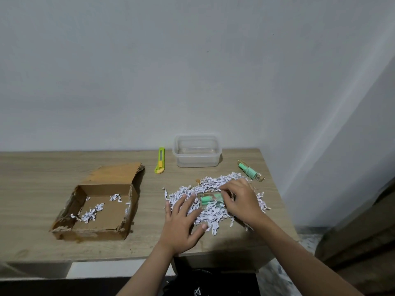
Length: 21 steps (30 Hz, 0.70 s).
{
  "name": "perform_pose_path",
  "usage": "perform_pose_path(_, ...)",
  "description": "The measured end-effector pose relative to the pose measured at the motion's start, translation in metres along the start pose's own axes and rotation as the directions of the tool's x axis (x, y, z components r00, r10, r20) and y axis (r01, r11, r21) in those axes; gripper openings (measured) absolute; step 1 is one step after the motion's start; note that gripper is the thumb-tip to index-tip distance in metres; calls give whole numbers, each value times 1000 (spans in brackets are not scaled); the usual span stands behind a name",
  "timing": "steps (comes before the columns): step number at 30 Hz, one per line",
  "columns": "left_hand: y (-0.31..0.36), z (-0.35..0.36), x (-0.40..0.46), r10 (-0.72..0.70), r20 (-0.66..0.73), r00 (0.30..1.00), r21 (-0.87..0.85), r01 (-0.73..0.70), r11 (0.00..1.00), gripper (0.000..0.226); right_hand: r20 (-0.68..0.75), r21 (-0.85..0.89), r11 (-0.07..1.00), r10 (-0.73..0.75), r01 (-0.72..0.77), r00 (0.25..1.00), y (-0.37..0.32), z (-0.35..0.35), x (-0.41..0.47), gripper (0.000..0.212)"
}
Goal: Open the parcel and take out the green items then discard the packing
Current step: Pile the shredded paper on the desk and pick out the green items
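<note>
A pile of white shredded paper (215, 212) lies on the wooden table (38, 184). In its middle sits a green item in a clear packet (210, 199). My right hand (241, 198) rests on the pile with its fingertips pinching the packet's right end. My left hand (182, 221) lies flat and spread on the left side of the shreds, holding nothing. A second green item (250, 169) in gold-edged packaging lies at the table's far right. The opened cardboard parcel (70, 199) stands to the left with a few shreds inside.
A clear plastic tub (197, 159) stands at the back near the wall. A yellow-green box cutter (160, 160) lies to its left. The table's right edge runs close to the second green item. A dark bin or bag shows below the front edge.
</note>
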<state>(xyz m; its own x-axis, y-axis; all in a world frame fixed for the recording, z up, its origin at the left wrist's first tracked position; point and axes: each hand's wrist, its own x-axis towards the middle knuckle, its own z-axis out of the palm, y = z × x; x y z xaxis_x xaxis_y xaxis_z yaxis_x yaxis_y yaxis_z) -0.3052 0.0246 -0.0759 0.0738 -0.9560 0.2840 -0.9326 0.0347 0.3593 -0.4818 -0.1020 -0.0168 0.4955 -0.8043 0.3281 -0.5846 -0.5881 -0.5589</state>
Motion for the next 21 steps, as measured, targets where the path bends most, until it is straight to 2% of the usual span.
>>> perform_pose_path(3,1,0,-1,-36,12,999,13,36,999,57,131,10,1000,-16,15,991,-16,10,14,16)
perform_pose_path(7,2,1,0,-123,41,992,30,122,992,70,331,-87,996,41,-13,943,-32,19,31,22)
perform_pose_path(12,1,2,2,-148,48,988,20,148,989,74,489,-130,989,132,-78,863,-29,19,41,48)
perform_pose_path(15,0,1,5,-151,32,988,19,150,988,75,490,-148,988,106,-37,865,-32,17,42,54)
perform_pose_path(21,-1,2,5,-163,32,986,11,162,987,72,341,-36,998,57,-47,939,-37,1,40,55)
